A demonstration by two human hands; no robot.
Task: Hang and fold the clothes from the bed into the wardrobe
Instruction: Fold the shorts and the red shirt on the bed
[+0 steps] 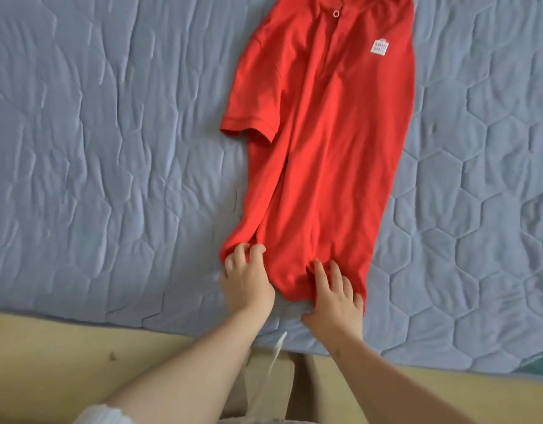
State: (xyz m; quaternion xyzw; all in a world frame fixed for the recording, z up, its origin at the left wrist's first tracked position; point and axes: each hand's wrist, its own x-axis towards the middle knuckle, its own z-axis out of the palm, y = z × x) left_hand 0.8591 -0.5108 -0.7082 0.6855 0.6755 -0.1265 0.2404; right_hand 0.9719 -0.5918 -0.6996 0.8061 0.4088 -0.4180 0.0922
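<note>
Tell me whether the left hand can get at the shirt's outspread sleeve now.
Probably yes: only bare quilt lies between the left hand and the sleeve, though it must first let go of the red shirt.

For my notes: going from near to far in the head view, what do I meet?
Beige bed edge → left hand → sleeve cuff → white logo patch → round button, the last three on the red polo shirt.

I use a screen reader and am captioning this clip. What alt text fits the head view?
A red polo shirt lies front up on a blue quilted bed cover, seen from above. The person's left hand grips its near hem corner and the right hand presses flat on the hem beside it.
</note>
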